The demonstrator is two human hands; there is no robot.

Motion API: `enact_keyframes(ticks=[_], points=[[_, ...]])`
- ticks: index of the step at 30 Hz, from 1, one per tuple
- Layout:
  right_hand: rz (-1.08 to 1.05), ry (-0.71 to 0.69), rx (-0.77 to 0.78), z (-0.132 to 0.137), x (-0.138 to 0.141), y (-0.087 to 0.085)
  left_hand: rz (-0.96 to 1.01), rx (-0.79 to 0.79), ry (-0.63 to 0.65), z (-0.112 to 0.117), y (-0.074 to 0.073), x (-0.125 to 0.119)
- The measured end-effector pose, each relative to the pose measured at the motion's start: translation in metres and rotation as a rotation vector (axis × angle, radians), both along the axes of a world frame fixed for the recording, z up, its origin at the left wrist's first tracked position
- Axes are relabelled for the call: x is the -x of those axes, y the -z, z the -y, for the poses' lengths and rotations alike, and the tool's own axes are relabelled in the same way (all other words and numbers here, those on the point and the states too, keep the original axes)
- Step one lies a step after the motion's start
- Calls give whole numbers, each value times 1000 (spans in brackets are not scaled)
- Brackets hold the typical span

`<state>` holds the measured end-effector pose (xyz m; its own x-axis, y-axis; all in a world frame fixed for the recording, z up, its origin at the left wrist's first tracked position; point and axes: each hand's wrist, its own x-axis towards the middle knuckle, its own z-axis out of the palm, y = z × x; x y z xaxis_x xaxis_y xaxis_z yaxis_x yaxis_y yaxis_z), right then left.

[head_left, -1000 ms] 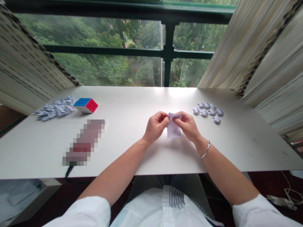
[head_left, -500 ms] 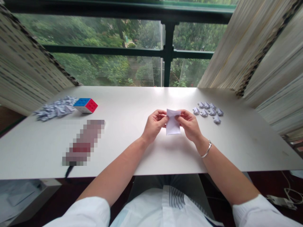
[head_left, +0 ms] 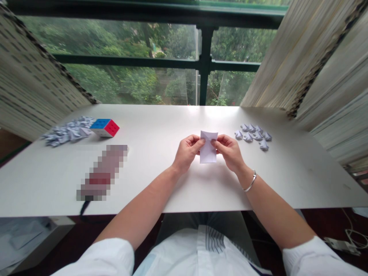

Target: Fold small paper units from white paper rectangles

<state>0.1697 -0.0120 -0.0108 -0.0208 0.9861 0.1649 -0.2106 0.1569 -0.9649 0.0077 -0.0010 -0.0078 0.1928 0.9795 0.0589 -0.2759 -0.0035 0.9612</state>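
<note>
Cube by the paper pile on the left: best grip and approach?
I'd come from above, slightly from the right: pinch the cube between its white near face and the hidden far one. It appears to sit flat, blue side up, so those faces should be parallel. The paper pile crowds its left side, so a left-right pinch might catch paper.

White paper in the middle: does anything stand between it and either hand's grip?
Nothing visible does. The left hand and the right hand both hold the paper, one at each side, thumbs on its near face. The puzzle cube sits off to the left, the small folded pieces off to the right.
</note>
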Motion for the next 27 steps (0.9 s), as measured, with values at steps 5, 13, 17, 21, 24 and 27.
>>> enact_keyframes(ticks=[5,13,17,21,24,27], points=[[-4,6,12,0,1,0,12,23,4,0,0,0],[15,-43,15,0,2,1,43,48,-4,-1,0,0],[-3,-34,21,0,2,2,52,39,11,1,-2,0],[0,-7,-10,-1,1,2,17,-26,32,4,-4,0],[36,3,-57,0,1,2,12,-74,10,6,-4,-2],[80,3,-82,1,2,1,-15,-139,7,8,-4,-3]])
